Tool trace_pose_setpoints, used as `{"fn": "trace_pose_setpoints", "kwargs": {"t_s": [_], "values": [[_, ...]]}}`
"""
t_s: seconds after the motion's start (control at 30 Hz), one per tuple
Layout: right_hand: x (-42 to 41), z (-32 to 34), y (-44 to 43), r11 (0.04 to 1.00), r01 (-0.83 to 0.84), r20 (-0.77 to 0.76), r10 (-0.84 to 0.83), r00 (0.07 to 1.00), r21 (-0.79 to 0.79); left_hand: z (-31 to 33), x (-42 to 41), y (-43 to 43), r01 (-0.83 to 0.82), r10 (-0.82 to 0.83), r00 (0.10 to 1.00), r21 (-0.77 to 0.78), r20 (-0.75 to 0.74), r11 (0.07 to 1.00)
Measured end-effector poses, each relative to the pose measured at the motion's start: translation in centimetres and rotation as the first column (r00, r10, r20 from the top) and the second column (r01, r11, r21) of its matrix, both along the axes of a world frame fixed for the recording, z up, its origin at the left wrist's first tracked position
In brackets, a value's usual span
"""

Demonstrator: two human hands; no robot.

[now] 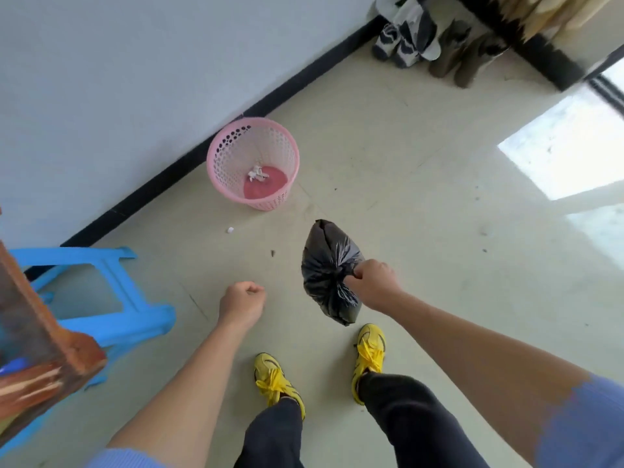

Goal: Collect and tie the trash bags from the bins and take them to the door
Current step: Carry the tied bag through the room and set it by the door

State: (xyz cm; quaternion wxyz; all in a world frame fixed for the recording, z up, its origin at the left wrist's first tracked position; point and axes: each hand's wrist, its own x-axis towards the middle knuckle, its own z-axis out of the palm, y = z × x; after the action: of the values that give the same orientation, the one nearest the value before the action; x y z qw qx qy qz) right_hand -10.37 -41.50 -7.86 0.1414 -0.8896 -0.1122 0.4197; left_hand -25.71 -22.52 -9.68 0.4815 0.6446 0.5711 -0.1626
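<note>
A blue plastic stool (101, 298) stands at the left on the pale tiled floor (422, 197), partly behind the corner of a reddish wooden table (40, 352). By the black skirting board (202, 157) at the top, several pairs of shoes, perhaps slippers and boots (435, 42), stand together. Small scraps (230, 230) lie loose on the tiles.

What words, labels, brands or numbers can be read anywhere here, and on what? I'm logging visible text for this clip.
None can be read.
Black trash bag in the right hand: plain, no print.
Pink bin: no label showing.
Yellow shoes: dark markings, no legible brand.
Patterned footwear by the wall: pattern only, too blurred to tell any lettering.
</note>
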Motion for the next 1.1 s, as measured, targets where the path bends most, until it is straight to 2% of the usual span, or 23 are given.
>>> {"fn": "trace_pose_setpoints", "kwargs": {"t_s": [0.07, 0.1, 0.2, 0.3, 0.37, 0.47, 0.53, 0.7, 0.9, 1.0, 1.1], "values": [[-0.5, 5.8, -3.2, 0.999, 0.003, 0.016, -0.002, 1.000, -0.038, 5.4, 1.5, -2.0, 0.043, -0.043, 0.999, -0.017, 0.013, 0.999], [-1.1, 6.8, -3.9, 0.999, -0.015, 0.020, 0.016, 1.000, -0.045, 6.4, 1.6, -2.5, 0.045, -0.044, 0.999, -0.021, 0.023, 0.999], [-2.6, 12.9, -9.0, 0.994, 0.039, 0.051, -0.033, 0.998, -0.105, 12.5, 3.3, -5.7, 0.180, -0.177, 0.981, -0.036, 0.077, 0.983], [-5.8, 16.7, -14.0, 0.982, 0.115, 0.076, -0.105, 0.992, -0.152, 16.9, 3.6, -8.4, 0.394, -0.388, 0.916, -0.050, 0.102, 0.918], [-8.3, 18.6, -16.6, 0.958, 0.211, 0.098, -0.195, 0.976, -0.193, 18.1, 3.4, -9.7, 0.537, -0.529, 0.840, -0.046, 0.123, 0.842], [-13.2, 21.1, -20.0, 0.896, 0.390, 0.177, -0.358, 0.917, -0.212, 18.9, 2.8, -11.7, 0.737, -0.730, 0.672, -0.023, 0.120, 0.675], [-17.3, 22.7, -22.3, 0.828, 0.523, 0.213, -0.484, 0.849, -0.202, 21.7, 2.1, -14.0, 0.851, -0.846, 0.522, 0.006, 0.109, 0.525], [-28.6, 27.5, -27.8, 0.609, 0.778, 0.283, -0.727, 0.626, -0.157, 27.0, -0.1, -21.0, 0.984, -0.985, 0.151, 0.081, 0.081, 0.157], [-45.0, 31.4, -34.8, 0.216, 0.970, 0.328, -0.913, 0.242, -0.115, 30.9, -5.9, -34.3, 0.941, -0.955, -0.293, 0.192, 0.052, -0.279], [-54.3, 32.1, -38.0, 0.027, 0.995, 0.332, -0.941, 0.059, -0.100, 32.0, -11.4, -42.0, 0.849, -0.873, -0.487, 0.244, 0.018, -0.468], [-63.4, 32.2, -41.0, -0.116, 0.990, 0.331, -0.940, -0.084, -0.078, 32.9, -18.3, -50.2, 0.718, -0.755, -0.655, 0.304, -0.009, -0.626]]}}
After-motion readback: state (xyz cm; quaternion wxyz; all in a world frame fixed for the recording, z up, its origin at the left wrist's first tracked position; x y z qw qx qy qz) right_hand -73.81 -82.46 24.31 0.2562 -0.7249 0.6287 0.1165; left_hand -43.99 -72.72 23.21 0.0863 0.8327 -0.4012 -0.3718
